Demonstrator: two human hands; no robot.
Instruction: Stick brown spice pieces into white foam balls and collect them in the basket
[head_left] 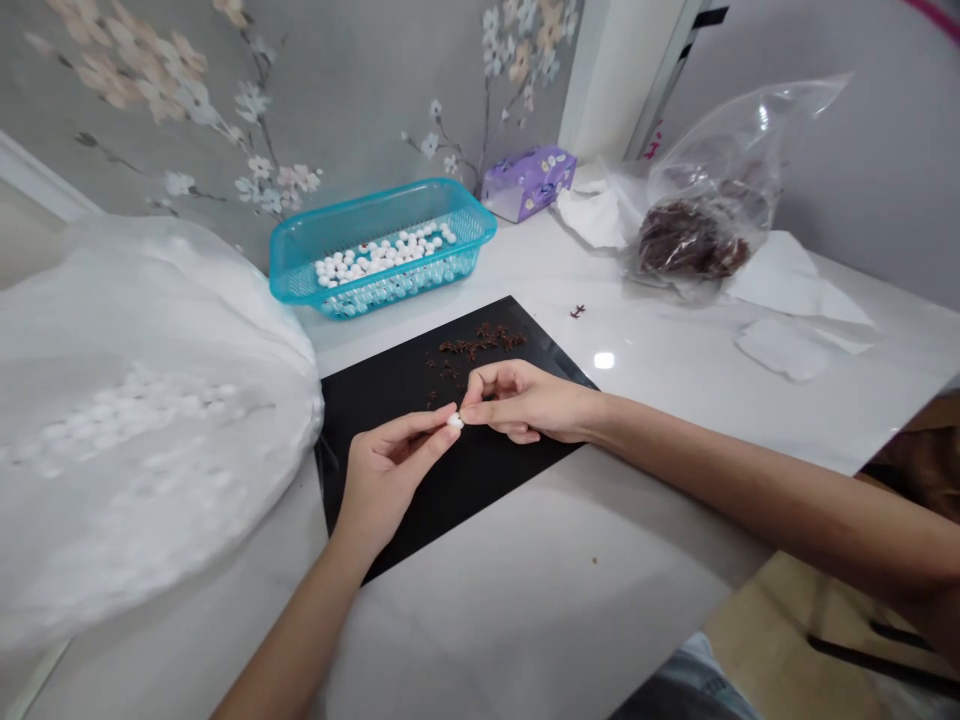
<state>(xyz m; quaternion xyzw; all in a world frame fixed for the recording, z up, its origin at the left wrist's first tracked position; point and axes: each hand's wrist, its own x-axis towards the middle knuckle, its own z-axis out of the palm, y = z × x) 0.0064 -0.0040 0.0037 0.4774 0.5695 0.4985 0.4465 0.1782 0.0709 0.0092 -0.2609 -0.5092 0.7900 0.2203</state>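
Both my hands meet over a black mat [480, 480] on the white table. My left hand [390, 470] pinches a small white bead-like piece [454, 421] between thumb and forefinger. My right hand [525, 402] has its fingers curled and its fingertips pressed against the same white piece. A small heap of dark brown bits [480, 342] lies on the far part of the mat.
A blue basket [300, 262] holding several white pieces stands behind the mat. A large white plastic bag [142, 420] fills the left. A clear bag of brown pieces [697, 235], white tissues [787, 300] and a purple tissue pack [529, 182] lie at the back right.
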